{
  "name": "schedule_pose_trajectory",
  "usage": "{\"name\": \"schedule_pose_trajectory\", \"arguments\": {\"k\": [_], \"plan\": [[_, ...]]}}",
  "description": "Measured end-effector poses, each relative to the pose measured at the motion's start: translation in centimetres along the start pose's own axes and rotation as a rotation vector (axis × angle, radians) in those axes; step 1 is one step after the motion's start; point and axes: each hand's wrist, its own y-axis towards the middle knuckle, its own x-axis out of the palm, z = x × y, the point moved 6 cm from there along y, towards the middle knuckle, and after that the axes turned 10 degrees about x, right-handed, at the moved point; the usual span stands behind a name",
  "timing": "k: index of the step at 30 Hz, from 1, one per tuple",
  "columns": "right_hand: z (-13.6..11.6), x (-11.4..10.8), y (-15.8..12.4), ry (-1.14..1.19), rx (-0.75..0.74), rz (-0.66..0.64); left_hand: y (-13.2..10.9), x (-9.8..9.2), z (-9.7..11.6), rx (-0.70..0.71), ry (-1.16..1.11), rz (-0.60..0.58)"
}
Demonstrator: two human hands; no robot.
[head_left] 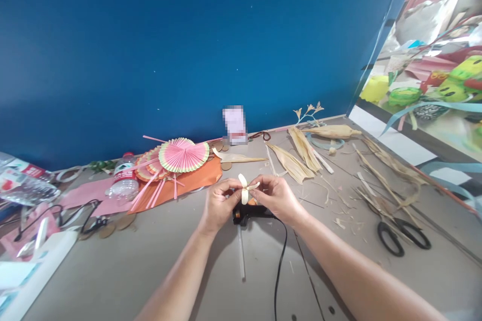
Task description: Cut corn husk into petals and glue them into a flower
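Between my two hands is a small cream-coloured flower [244,193] with a few slim petals, looking like corn husk. My left hand [222,201] pinches it from the left. Fingers of my right hand [276,195] are closed on its right-hand petal. Below and behind the hands lies a black hot glue gun [256,211], partly hidden by them. A clear glue stick [241,256] sticks out of it toward me, and its black cord [280,266] runs down to the table's near side.
Dried corn husks [289,160] and scraps lie at the back right, with black-handled scissors [402,235] at the right. Pink paper fans [184,154] rest on orange paper [209,175] at the left, beside a plastic bottle [125,180]. A blue wall [188,50] rises behind the table.
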Motion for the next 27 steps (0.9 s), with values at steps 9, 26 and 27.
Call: {"name": "schedule_pose_trajectory", "arguments": {"k": [9, 26, 27], "plan": [[-0.2, 0.1, -0.3, -0.042, 0.011, -0.017, -0.1, -0.6, 0.3, 0.007, 0.054, 0.074], [0.0, -0.3, -0.1, -0.049, -0.019, 0.065, -0.6, 1.5, -2.2, -0.566, -0.666, 0.215], [0.1, -0.3, 0.0, -0.052, -0.028, 0.07, -0.6, 1.5, -2.2, -0.565, -0.666, 0.218]]}}
